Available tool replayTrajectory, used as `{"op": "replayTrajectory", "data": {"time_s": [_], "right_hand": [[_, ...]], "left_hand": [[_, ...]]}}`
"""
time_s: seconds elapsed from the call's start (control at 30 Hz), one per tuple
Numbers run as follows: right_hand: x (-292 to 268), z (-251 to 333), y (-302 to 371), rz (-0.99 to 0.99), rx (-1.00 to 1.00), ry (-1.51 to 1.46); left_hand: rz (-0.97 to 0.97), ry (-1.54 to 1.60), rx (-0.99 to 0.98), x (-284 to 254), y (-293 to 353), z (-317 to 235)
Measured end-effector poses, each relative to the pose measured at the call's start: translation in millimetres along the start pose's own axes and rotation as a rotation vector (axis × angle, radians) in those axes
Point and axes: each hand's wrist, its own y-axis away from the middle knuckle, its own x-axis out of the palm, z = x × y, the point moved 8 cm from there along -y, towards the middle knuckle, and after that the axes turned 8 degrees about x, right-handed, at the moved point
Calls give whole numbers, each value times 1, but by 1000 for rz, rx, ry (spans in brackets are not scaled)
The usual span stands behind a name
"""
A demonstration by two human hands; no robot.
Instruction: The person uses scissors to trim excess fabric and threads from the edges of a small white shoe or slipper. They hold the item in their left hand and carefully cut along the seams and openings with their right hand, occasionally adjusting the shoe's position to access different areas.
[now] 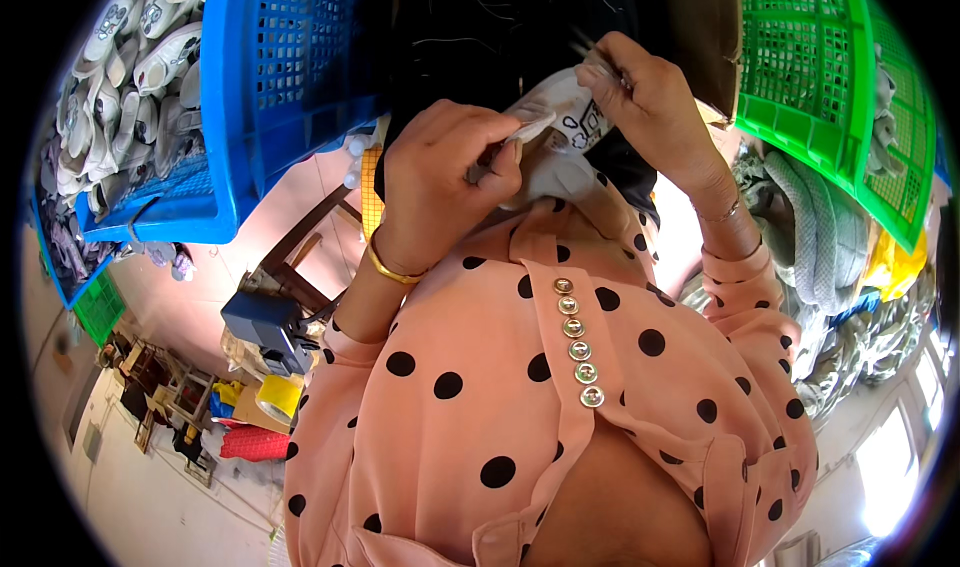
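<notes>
**Two hands close on a small white shoe piece**

Head view: the left hand [445, 182] is curled shut around the lower end of a white shoe piece [562, 132] with dark printed outlines, a thin strip of it pinched at the fingertips; the right hand [645, 102] grips its upper edge, fingers bent tight, just beside the left; the piece sits between both hands, above a pink polka-dot blouse [480, 367]; a blue crate [270, 67] of similar white pieces stands left of the left hand; a green crate [830, 77] stands right of the right hand.
</notes>
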Motion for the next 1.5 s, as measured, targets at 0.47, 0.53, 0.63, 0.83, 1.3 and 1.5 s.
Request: {"op": "replayTrajectory", "data": {"time_s": [0.47, 0.53, 0.63, 0.83, 1.3, 1.5], "right_hand": [[50, -26, 35, 217, 535, -637], [54, -24, 31, 219, 551, -665], [58, -24, 29, 238, 537, -681], [59, -22, 26, 233, 559, -680], [8, 0, 12, -8, -71, 323], [6, 26, 12, 134, -201, 733]], "left_hand": [[10, -333, 303, 18, 17, -20], [33, -312, 245, 18, 17, -14], [32, -247, 130, 18, 19, -3], [-67, -68, -40, 16, 18, 8], [-110, 560, -488, 38, 33, 47], [-134, 656, -530, 46, 37, 50]]}}
